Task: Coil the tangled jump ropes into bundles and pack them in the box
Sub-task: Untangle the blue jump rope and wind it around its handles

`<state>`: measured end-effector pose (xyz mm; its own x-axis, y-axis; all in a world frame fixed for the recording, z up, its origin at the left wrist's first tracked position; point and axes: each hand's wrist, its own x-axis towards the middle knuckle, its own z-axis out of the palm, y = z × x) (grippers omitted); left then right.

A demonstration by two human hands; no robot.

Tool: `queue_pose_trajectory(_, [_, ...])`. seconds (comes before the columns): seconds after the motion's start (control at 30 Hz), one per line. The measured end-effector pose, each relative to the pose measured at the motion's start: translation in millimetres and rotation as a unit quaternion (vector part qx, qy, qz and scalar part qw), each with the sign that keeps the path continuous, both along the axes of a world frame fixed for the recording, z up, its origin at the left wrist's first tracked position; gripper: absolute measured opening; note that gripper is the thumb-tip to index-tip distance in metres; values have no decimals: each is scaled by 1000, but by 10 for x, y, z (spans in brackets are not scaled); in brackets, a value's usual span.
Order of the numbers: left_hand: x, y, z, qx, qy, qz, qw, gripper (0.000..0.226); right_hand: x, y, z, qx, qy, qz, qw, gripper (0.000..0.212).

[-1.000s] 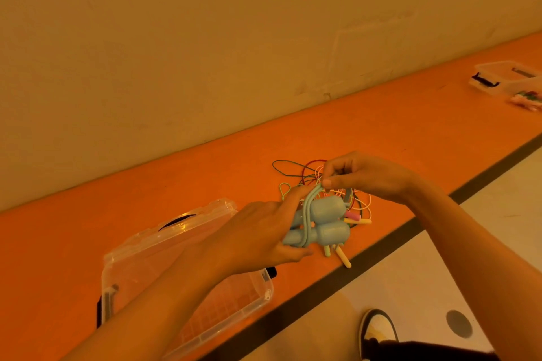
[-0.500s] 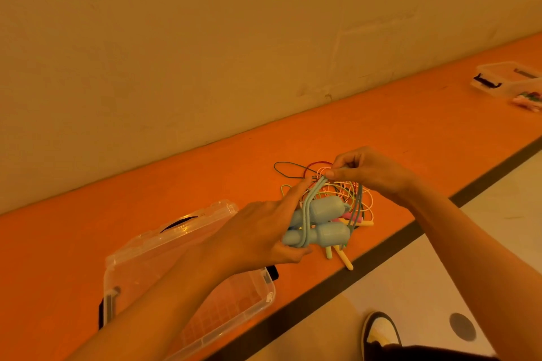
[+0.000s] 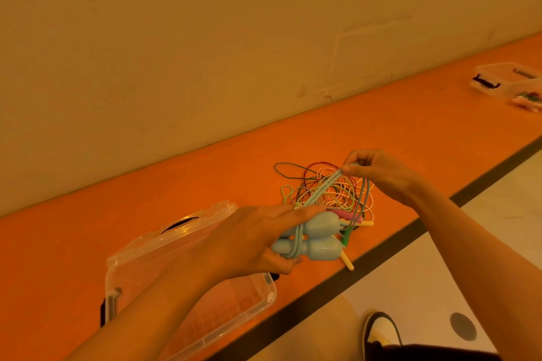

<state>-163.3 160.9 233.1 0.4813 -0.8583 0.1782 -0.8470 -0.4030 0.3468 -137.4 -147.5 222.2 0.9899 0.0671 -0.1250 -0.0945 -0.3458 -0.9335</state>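
Note:
My left hand [image 3: 249, 240] grips the two light-blue handles [image 3: 319, 239] of a jump rope, held side by side above the orange bench. Its light-blue cord [image 3: 321, 189] runs up and right from the handles to my right hand [image 3: 381, 176], which pinches a bunch of cord strands taut. More blue cord hangs down from that hand. Beneath lies a tangle of thin ropes [image 3: 322, 187] in green, red, pink and yellow, with pink, yellow and green handles. The clear plastic box [image 3: 181, 272] stands open under my left forearm.
The orange bench [image 3: 410, 132] runs along a beige wall, with a dark front edge [image 3: 381, 249]. A second clear box [image 3: 498, 79] and a small pile of coloured items [image 3: 528, 98] sit at the far right. A shoe [image 3: 381, 331] shows on the floor below.
My right hand has drawn away up and to the right, stretching the blue cord out from the handles. My left hand keeps hold of the handles, a little lower.

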Motion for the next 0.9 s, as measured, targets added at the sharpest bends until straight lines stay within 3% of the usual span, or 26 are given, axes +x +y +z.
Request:
queue_pose_trajectory(0.3, [72,165,10,-135,103,34,985,84,-30,-61,-225,8,5,-28,1000,24])
queue_pose_trajectory(0.53, [192,251,28,-313,228,162,908,79,-91,139,-362,-39,23,28,999,15])
queue_pose_trajectory(0.7, [300,295,23,-359,212,218,882,68,-167,350,-470,-66,18,105,992,14])
queue_pose_trajectory(0.9, [470,433,-71,-341,155,291,881,70,-331,627,-371,-92,-34,199,975,15])
